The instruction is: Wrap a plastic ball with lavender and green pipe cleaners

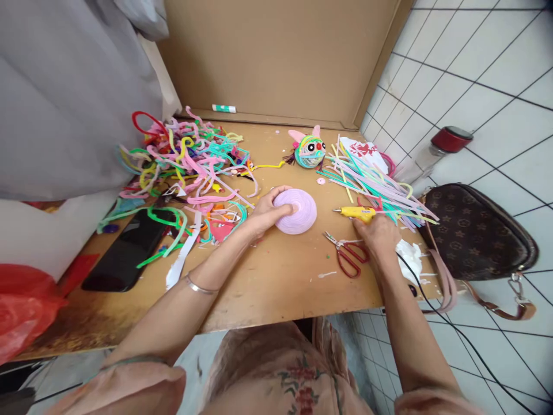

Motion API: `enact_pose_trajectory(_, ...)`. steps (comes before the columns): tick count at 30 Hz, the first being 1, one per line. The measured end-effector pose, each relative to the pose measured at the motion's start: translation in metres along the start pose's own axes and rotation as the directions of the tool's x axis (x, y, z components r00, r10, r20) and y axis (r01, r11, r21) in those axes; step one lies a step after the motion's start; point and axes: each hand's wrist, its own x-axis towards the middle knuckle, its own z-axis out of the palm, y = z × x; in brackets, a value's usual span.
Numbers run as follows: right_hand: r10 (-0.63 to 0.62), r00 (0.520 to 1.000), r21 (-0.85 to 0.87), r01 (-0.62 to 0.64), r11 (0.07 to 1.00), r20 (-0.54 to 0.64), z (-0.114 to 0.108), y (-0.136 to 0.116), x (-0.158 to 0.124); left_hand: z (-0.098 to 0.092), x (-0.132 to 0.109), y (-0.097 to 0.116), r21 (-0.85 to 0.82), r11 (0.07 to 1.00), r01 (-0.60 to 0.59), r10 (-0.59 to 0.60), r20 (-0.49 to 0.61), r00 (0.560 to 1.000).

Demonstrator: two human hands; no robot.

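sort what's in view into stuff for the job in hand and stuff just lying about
Seems part of the job:
lilac disc, in the left hand
yellow glue gun, in the right hand
scissors and straight pipe cleaners, probably

Just lying about, apparently:
black phone
brown handbag
red-lidded bottle

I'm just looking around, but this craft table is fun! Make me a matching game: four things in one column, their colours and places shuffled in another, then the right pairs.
Things
1. Coiled disc
2. Glue gun
3. Scissors
4. Smartphone

Colours and places
A. Black, lying at the left side of the table
B. Yellow, in the person's right hand
C. Red-handled, lying between the two forearms
D. Lilac, in the person's left hand

Right pairs: 1-D, 2-B, 3-C, 4-A
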Motion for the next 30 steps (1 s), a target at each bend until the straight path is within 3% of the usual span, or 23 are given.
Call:
enact_pose_trajectory(2, 0.01, 1.0, 0.064, -0.008, 0.998, -0.022, -0.002, 0.006, -0.003, -0.002, 0.0, -0.002, -0.008, 1.0, -0.007, 0.007, 0.004, 1.0)
enact_pose_trajectory(5, -0.021, 0.974, 0.292, 0.089, 0.952, -0.227, -0.01, 0.009, -0.016, -0.004, 0.001, -0.006, 0.0, 1.0, -0.007, 0.007, 0.021, 1.0)
enact_pose_trajectory(7, -0.03, 0.915, 0.458, 0.23, 0.859, -0.403, -0.018, 0.001, -0.024, -0.006, 0.002, -0.009, 0.0, 1.0, -0.005, 0.005, 0.031, 0.999)
enact_pose_trajectory(9, -0.059, 0.845, 0.513, 0.376, 0.771, -0.531, -0.028, -0.015, -0.026, -0.008, 0.004, -0.011, 0.005, 1.0, -0.014, 0.014, 0.028, 1.0)
enact_pose_trajectory(13, -0.199, 0.674, 0.401, 0.622, 0.673, -0.711, -0.038, -0.052, -0.016, -0.013, 0.006, -0.012, 0.014, 0.999, -0.042, 0.041, 0.066, 0.997)
enact_pose_trajectory(15, -0.24, 0.626, 0.361, 0.675, 0.644, -0.742, -0.036, -0.062, -0.011, -0.015, 0.006, -0.012, 0.001, 0.999, -0.043, 0.043, 0.102, 0.994)
enact_pose_trajectory(22, -0.22, 0.626, 0.383, 0.679, 0.626, -0.748, -0.018, -0.053, -0.009, -0.02, 0.006, -0.01, -0.042, 0.998, -0.049, 0.055, 0.139, 0.989)
enact_pose_trajectory(30, -0.258, 0.637, 0.381, 0.685, 0.621, -0.726, -0.017, -0.056, -0.009, -0.021, 0.005, -0.011, -0.057, 0.996, -0.076, 0.084, 0.165, 0.983)
